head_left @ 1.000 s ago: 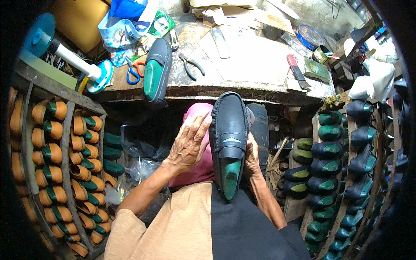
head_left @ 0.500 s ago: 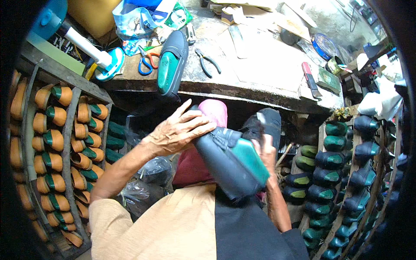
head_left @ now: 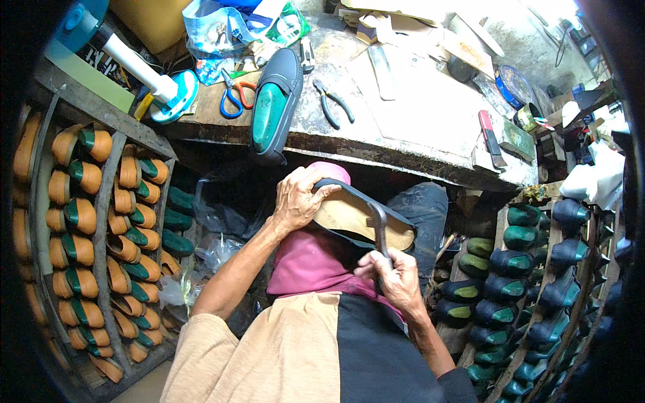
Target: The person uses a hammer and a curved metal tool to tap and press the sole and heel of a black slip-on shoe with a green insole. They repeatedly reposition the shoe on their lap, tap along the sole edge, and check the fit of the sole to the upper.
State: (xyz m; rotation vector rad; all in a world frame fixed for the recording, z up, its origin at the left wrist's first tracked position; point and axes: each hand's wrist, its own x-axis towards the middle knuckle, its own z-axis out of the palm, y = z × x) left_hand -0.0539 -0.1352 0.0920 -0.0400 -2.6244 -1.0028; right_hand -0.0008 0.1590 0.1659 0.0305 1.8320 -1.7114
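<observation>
My left hand (head_left: pixel 297 199) grips one end of a dark blue shoe (head_left: pixel 342 216) over my lap, thumb on the pale tan sole, which faces up. My right hand (head_left: pixel 398 281) is closed round the handle of a hammer (head_left: pixel 381 235). The hammer's head is over the sole; whether it touches cannot be told. On the workbench (head_left: pixel 430 127) ahead lies a matching dark blue loafer (head_left: pixel 282 70) with a green last inside. Beside it are scissors (head_left: pixel 232 104) with blue and red handles and a pair of pliers (head_left: pixel 329 104).
Racks of orange shoes (head_left: pixel 84 245) stand at the left, racks of dark blue shoes (head_left: pixel 507 289) at the right. A red-handled knife (head_left: pixel 492 138) lies near the bench's right end. A white-and-blue stand (head_left: pixel 176 94) and a plastic bag (head_left: pixel 215 30) occupy its left side.
The shoe has been turned over, from upper facing up to sole facing up. My left hand has shifted its grip, and the hammer has come over the sole.
</observation>
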